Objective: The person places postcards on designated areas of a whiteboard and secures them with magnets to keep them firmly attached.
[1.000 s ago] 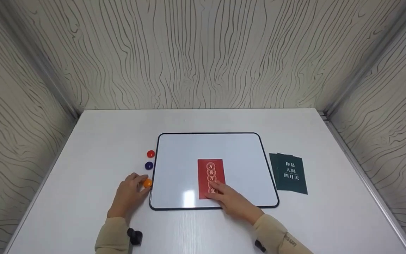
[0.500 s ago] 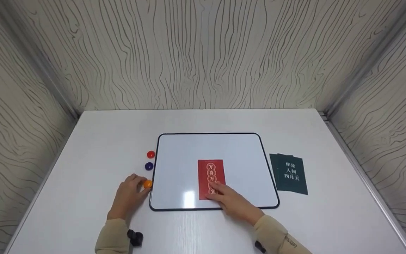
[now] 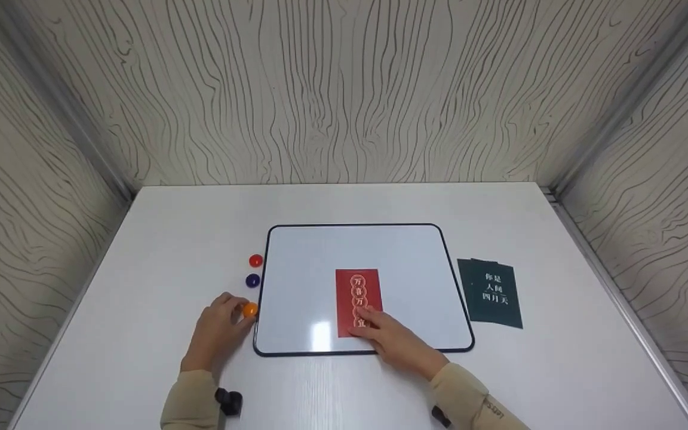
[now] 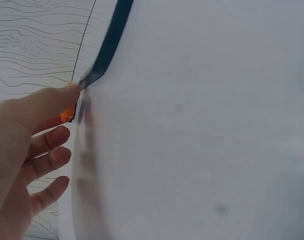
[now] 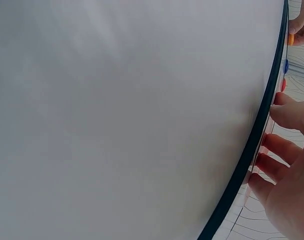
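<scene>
On the whiteboard (image 3: 308, 257), which has a black rim, lies a red envelope (image 3: 345, 292) printed with light characters in circles. My right hand (image 3: 401, 343) rests on its lower right part, thumb and fingertips on the paper. Left of the board, my left hand (image 3: 215, 328) pinches a round orange magnet (image 3: 251, 310) between thumb and index finger, right beside the board's rim. The other left fingers stay spread apart in the left wrist view, where the thumb covers much of the magnet (image 4: 67, 115). The right wrist view catches only the right fingers (image 5: 284, 150) along the board's edge.
Behind the left hand, a dark blue magnet (image 3: 252, 280) and a red magnet (image 3: 255, 260) lie along the board's left side. Dark green cards (image 3: 490, 292) with white characters overlap one another to the right. Wood-patterned panels (image 3: 344, 89) enclose the white table (image 3: 189, 221).
</scene>
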